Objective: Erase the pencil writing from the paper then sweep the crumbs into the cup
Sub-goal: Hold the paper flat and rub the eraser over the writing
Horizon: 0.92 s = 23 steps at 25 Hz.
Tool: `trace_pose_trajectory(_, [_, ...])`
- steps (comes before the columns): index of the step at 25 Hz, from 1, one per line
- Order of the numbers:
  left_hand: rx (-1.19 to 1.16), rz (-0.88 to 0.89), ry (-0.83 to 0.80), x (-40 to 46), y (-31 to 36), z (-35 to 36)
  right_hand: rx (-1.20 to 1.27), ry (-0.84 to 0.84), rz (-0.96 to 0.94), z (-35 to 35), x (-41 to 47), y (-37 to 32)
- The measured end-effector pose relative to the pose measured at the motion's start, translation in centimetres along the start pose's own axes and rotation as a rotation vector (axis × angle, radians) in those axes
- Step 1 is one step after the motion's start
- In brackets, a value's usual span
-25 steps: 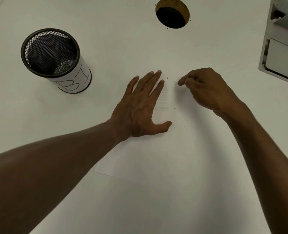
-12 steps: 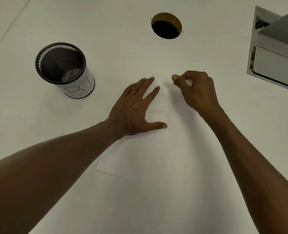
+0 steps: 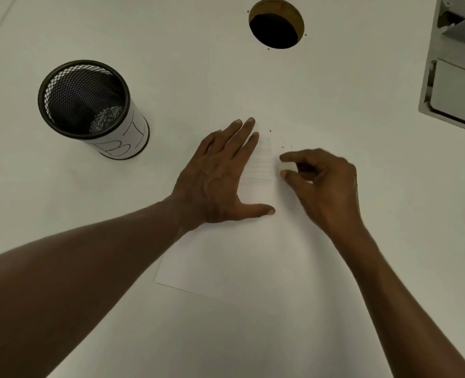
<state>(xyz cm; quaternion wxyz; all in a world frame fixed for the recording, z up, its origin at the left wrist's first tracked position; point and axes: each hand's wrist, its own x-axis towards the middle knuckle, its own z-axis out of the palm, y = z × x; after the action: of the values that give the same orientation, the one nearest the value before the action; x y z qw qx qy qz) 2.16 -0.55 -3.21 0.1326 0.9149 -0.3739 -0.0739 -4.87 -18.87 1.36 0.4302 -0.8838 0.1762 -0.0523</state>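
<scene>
Paper (image 3: 247, 257) lies flat on the white surface (image 3: 280, 345), and I take it as my landmark: my left hand (image 3: 220, 184) is spread open on its upper left part, fingers straight, pressing it down, while my right hand (image 3: 321, 184) sits at its upper right, thumb and forefinger clamped in a pinch grip on a small white eraser (image 3: 288, 167) that touches the sheet. Faint lines of pencil writing (image 3: 261, 162) show between my two hands, so I judge the erasing step is in hand and not finished. A few dark crumbs (image 3: 286, 146) lie just beyond the eraser near the paper's top edge. The mesh cup (image 3: 89, 105) stands well to the left of the paper, upright. Next I would rub across the remaining lines with the sheet pinned, then gather the crumbs toward the cup
</scene>
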Motion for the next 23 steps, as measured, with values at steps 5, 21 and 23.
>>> trace_pose_trajectory(5, [0.016, 0.000, -0.017, 0.1, -0.1, 0.3, 0.019, 0.043, 0.092, 1.1, -1.9, -0.1])
trace_pose_trajectory(21, [0.063, 0.006, -0.042, 0.2, 0.1, 0.1, -0.156, -0.008, -0.021, 1.4, 1.7, -1.1])
trace_pose_trajectory(23, [0.063, 0.004, -0.033, 0.2, 0.0, 0.2, -0.167, -0.058, -0.043, 1.0, -1.9, -1.0])
